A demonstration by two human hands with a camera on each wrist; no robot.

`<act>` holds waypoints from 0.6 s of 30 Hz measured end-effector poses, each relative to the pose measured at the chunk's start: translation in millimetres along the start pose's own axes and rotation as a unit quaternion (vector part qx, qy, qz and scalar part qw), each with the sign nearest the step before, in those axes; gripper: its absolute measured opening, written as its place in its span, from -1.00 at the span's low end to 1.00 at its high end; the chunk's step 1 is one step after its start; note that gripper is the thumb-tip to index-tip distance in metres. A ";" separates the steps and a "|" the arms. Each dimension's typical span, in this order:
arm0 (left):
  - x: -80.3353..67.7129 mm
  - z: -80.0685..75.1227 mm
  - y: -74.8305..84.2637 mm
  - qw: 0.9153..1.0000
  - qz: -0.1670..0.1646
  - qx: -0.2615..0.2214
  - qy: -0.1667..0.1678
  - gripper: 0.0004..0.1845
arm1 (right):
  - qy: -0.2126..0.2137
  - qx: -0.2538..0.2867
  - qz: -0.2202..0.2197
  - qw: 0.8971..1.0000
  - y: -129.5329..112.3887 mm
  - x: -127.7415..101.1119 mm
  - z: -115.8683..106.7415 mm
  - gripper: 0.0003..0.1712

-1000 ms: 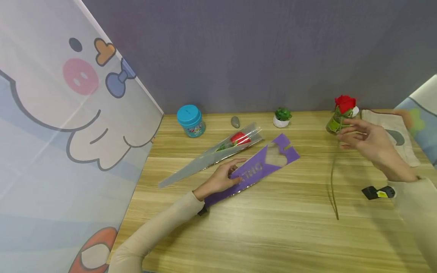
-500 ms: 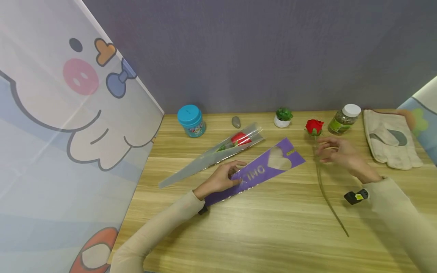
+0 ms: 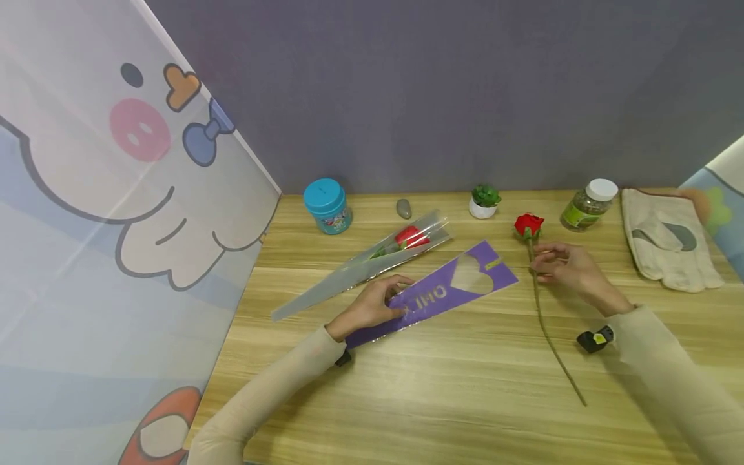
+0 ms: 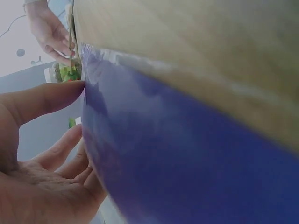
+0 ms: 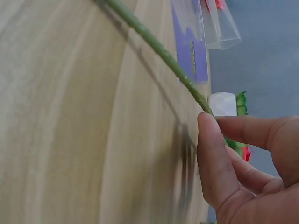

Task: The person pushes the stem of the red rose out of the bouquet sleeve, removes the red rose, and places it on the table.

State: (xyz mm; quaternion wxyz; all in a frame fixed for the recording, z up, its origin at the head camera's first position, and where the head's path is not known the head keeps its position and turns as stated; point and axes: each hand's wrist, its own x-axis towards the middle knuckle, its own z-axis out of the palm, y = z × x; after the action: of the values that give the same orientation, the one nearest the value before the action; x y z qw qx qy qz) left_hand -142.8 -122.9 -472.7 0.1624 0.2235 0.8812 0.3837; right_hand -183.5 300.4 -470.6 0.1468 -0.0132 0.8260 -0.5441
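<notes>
Cartoon curtain [image 3: 116, 194] along the left edge. Blue-lidded tin [image 3: 325, 205] and small grey stone [image 3: 403, 208] at the back of the wooden table [image 3: 442, 387]. Clear sleeve [image 3: 360, 265] with a red rose inside, lying slantwise. Just in front, purple sleeve [image 3: 433, 297] with heart window, flat on the table; left hand [image 3: 372, 305] pinching its near edge between thumb and fingers, thumb [image 4: 42, 100] against the rim. Small potted plant [image 3: 484, 200] behind. Loose rose [image 3: 527, 226], stem [image 5: 159, 49] slanting toward the near edge, pinched just below the bloom by right hand [image 3: 566, 268]. White-capped jar [image 3: 588, 205] and cloth bag [image 3: 668, 239] far right.
</notes>
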 end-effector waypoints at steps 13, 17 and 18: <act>-5.3 -6.9 2.6 1.000 -0.025 0.011 -0.008 -0.41 | -0.009 0.004 0.019 1.000 4.0 5.5 8.7 -0.39; -8.1 -10.4 3.0 1.000 -0.027 0.010 -0.012 -0.43 | -0.013 0.006 0.014 1.000 3.1 3.9 8.1 -0.37; -9.0 -11.3 3.0 0.999 -0.029 0.009 -0.013 -0.44 | -0.013 0.005 0.013 1.000 2.6 3.2 7.3 -0.36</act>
State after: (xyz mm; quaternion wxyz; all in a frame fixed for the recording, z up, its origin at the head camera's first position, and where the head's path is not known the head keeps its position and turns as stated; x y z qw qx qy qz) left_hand -139.6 -132.6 -462.0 0.1831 0.2046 0.8884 0.3680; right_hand -184.3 294.3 -476.3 0.1646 -0.0086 0.8214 -0.5460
